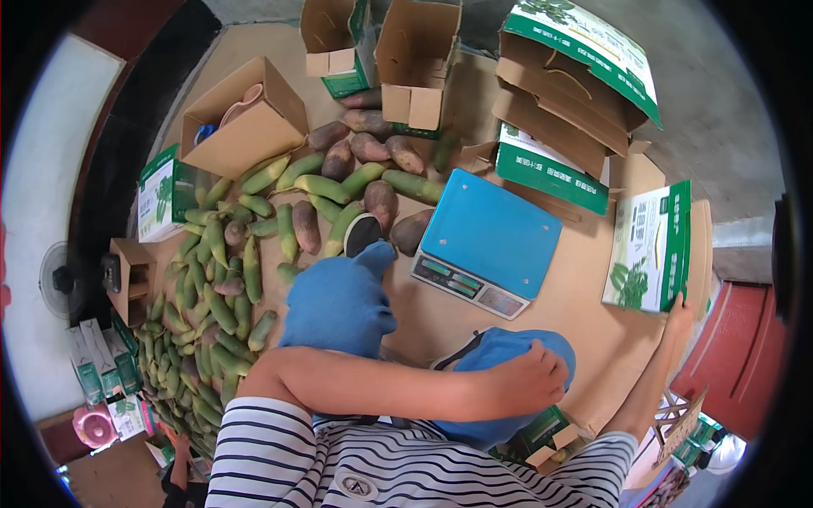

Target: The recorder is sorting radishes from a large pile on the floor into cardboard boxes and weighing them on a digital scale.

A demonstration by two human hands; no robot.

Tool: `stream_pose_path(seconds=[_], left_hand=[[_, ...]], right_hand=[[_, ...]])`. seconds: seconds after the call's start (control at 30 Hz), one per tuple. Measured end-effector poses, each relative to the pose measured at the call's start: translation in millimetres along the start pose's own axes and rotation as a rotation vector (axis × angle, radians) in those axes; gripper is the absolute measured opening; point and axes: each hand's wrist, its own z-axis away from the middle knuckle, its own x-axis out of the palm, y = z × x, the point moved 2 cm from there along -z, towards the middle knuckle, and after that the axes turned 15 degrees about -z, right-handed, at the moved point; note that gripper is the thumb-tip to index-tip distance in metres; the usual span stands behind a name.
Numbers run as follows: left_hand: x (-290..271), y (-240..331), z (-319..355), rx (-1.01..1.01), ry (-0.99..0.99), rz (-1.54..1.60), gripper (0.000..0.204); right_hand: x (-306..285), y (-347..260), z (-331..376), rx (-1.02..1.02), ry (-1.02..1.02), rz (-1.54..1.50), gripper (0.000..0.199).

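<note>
My right hand (677,317) grips the lower edge of a white and green printed cardboard box (648,250) at the right. My left forearm lies across my lap, and my left hand (533,372) rests on my right knee, its fingers curled in with nothing showing in them. Between my knees and the boxes stands a digital scale (491,233) with a bare blue platform. Left of the scale, long green radish-like vegetables (220,309) lie in a large heap. Several purplish-brown ones (381,201) are nearest to it.
Two open cardboard boxes (415,63) stand at the back. Opened boxes (576,110) are stacked behind the scale. A tilted brown carton (246,118) holds a few items at the back left. A fan (59,275) is at the far left. Another person's hand (178,442) shows at the lower left.
</note>
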Motion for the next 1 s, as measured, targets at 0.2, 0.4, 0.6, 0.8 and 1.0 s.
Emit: stream_pose_path(seconds=[0.2, 0.4, 0.6, 0.8, 1.0], left_hand=[[-9, 6, 5, -0.027, 0.103, -0.096, 0.024], [-9, 9, 7, 0.029, -0.031, -0.123, 0.037], [-8, 9, 9, 0.002, 0.041, -0.133, 0.035], [-7, 10, 6, -0.004, -0.002, -0.11, 0.036], [-12, 10, 8, 0.056, -0.139, -0.174, 0.039]], right_hand=[[-102, 30, 124, -0.331, 0.102, -0.18, 0.048], [-143, -49, 199, -0.027, -0.523, 0.455, 0.037], [-87, -63, 188, -0.269, -0.384, -0.069, 0.03], [-88, -58, 192, -0.157, -0.113, 0.137, 0.031], [-178, -95, 197, -0.336, 0.105, 0.193, 0.032]])
